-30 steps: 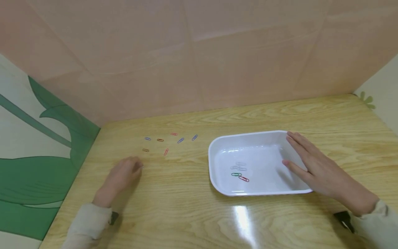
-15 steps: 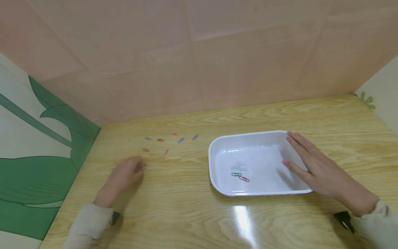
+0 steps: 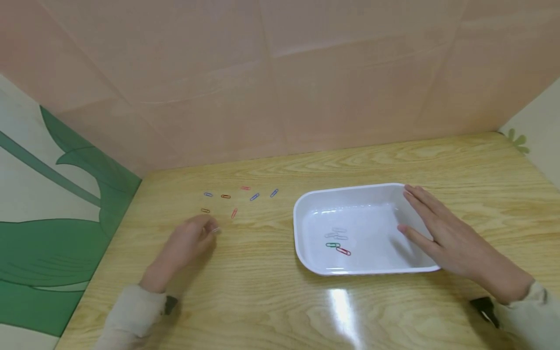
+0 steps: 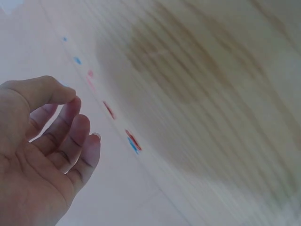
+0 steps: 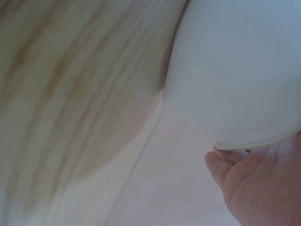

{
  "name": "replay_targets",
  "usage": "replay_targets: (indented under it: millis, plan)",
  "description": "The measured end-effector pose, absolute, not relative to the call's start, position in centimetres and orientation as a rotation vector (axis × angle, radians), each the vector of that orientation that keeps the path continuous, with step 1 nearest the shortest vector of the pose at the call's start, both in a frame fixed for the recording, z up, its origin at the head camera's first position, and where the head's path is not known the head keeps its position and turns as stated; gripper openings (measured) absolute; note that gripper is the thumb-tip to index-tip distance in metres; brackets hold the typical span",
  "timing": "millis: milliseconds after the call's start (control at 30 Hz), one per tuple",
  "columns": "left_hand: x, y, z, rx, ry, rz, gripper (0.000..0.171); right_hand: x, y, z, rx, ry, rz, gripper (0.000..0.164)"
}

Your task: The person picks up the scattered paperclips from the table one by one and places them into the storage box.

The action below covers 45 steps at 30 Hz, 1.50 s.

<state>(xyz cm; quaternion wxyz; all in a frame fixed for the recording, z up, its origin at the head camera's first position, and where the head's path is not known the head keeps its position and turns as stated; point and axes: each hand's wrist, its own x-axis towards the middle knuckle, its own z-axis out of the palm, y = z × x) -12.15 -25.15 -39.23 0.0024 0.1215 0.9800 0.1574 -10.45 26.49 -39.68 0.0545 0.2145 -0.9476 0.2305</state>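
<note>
Stretching left to right: white tray [image 3: 376, 226]

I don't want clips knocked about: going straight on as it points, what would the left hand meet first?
Probably the nearer pinkish-red paper clip, up and right of the left hand in the head view; the hand's height above the table is unclear, so it might pass over.
</note>
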Motion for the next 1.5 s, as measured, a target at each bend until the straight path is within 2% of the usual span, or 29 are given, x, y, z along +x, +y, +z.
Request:
replay_targets:
  millis: [700,1000,1500]
  plan:
    - [-12.2,-21.9,-38.6,0.524,3.038,0.611,0.021,-10.3,26.5,-39.6,0.646,-2.899,0.711,0.076]
    - [-12.2,-20.5,-38.0,0.548,3.002,0.656,0.018,-10.4,26.5,-39.6,0.664,-2.875,0.699,0.076]
    - [-12.6,-17.8,-37.5,0.796,3.041,0.731,0.008,-10.5,26.5,-39.7,0.672,-2.860,0.695,0.076]
